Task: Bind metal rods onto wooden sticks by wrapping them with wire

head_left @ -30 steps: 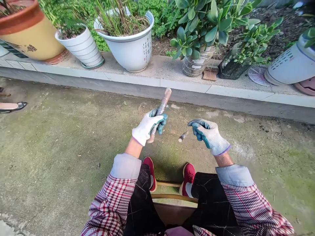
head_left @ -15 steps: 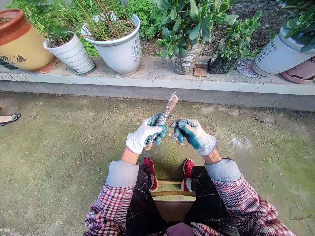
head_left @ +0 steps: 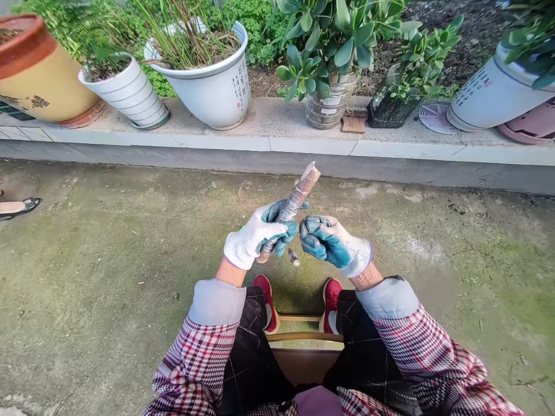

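My left hand (head_left: 262,231), in a white glove with a teal coated palm, is closed around a wooden stick (head_left: 309,180). Thin silvery wire (head_left: 291,207) is wound around the stick's middle, and its upper end tilts up to the right. Just to the right, my gloved right hand (head_left: 327,240) is closed with fingers pinched on a fine strand of the wire. Below and between the hands a short small stick (head_left: 293,257) shows; whether it hangs from the wire cannot be made out.
A tiled ledge (head_left: 312,144) runs across ahead, bearing several potted plants, including a white pot (head_left: 208,95) and a ribbed container (head_left: 325,110). A wooden brush (head_left: 354,122) lies there too. Red shoes (head_left: 332,297) are below me. Another person's foot (head_left: 19,207) is at far left.
My right hand has moved slightly left and its fingers have closed more. The small stick has shifted down and left. The wire-wrapped stick has moved slightly right.
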{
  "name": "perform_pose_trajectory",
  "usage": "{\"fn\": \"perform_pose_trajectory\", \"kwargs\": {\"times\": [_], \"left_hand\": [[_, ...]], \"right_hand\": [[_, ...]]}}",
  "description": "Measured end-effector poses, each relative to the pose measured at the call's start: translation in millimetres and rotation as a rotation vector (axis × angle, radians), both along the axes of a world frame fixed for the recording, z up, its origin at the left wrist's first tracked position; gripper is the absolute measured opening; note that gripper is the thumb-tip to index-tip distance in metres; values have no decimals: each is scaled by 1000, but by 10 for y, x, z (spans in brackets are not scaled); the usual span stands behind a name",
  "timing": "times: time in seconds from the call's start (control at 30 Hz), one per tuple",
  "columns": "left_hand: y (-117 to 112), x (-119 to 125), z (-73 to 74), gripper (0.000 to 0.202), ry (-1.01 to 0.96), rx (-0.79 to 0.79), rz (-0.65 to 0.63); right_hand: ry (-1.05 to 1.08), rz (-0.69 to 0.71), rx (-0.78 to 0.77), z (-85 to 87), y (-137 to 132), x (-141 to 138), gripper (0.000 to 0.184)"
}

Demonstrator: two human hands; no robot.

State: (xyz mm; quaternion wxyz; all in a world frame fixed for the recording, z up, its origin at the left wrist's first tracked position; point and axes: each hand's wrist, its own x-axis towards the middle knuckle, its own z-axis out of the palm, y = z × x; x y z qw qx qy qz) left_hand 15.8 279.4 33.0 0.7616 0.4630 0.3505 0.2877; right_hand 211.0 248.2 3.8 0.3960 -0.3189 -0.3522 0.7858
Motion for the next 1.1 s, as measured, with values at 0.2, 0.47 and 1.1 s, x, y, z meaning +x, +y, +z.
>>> {"fn": "perform_pose_trajectory", "kwargs": {"times": [0.2,0.47,1.1], "left_hand": [[-34,50,54,71,-17,28,47],[20,-13,-6,72,-83,12,42],[-17,34,95,69,-39,-1,29]], "right_hand": [[-102,-74,92,39,-61,-21,40],[-147,-85,108,124,-85,-4,37],[-110,-149,67,116,-105,-64,30]]}}
